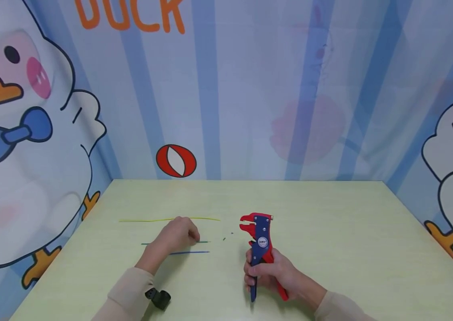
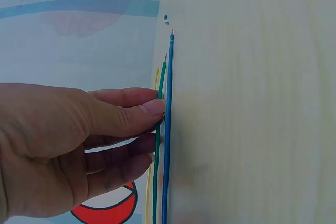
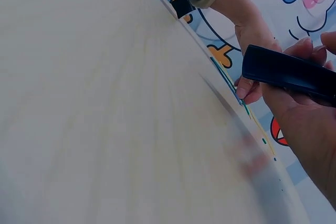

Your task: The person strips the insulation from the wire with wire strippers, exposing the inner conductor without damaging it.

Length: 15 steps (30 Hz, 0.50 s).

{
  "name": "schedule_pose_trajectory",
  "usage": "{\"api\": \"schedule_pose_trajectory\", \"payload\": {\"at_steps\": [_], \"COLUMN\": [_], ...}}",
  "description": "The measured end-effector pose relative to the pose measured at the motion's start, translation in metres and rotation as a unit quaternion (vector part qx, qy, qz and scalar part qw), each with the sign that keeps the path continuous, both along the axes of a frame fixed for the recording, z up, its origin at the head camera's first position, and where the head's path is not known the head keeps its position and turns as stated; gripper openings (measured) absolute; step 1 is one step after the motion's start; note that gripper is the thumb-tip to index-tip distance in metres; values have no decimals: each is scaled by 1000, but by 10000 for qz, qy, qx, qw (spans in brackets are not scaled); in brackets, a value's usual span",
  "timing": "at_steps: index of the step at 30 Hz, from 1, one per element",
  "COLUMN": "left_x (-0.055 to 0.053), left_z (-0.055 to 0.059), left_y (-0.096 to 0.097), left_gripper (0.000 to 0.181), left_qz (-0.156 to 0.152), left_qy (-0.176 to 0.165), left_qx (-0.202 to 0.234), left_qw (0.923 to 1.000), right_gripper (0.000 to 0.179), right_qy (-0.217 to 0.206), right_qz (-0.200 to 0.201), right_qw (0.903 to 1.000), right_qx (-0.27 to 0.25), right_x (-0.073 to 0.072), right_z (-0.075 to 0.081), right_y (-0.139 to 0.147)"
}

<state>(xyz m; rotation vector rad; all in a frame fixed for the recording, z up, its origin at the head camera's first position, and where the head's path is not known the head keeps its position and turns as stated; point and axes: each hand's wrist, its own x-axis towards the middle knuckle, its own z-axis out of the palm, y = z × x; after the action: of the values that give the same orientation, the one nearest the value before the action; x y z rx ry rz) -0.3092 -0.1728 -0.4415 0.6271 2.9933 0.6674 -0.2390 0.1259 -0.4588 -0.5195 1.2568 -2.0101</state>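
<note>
In the head view, the middle of the green wire (image 1: 203, 242) is covered by the left hand (image 1: 178, 234), and part of the yellow wire (image 1: 138, 220) is also hidden there. The left end of the blue wire (image 1: 190, 253) is masked by the wrist. Some fingers of the right hand (image 1: 280, 267) are concealed behind the wire stripper (image 1: 266, 227), whose emblem is too small to be read. The scraps (image 1: 224, 239) are too tiny to be identified. The lettering (image 1: 134, 15) is cropped at the top. In the left wrist view, the green and blue wires are cut off below.
</note>
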Motion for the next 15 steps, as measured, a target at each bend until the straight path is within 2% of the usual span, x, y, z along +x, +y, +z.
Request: {"api": "schedule_pose_trajectory", "payload": {"at_steps": [7, 11, 15], "left_x": [-1, -2, -12], "left_z": [2, 11, 18], "left_y": [-1, 0, 3], "left_gripper": [16, 16, 21], "left_qz": [48, 360, 562], "left_qy": [1, -176, -141], "left_qx": [-151, -181, -106], "left_qw": [9999, 9990, 9983], "right_gripper": [17, 18, 18], "right_qy": [-11, 11, -20], "right_qz": [-12, -34, -71], "right_qw": [10000, 10000, 10000], "right_qx": [-17, 53, 66], "right_x": [-1, -1, -1], "right_z": [2, 2, 1], "right_y": [1, 0, 0]}}
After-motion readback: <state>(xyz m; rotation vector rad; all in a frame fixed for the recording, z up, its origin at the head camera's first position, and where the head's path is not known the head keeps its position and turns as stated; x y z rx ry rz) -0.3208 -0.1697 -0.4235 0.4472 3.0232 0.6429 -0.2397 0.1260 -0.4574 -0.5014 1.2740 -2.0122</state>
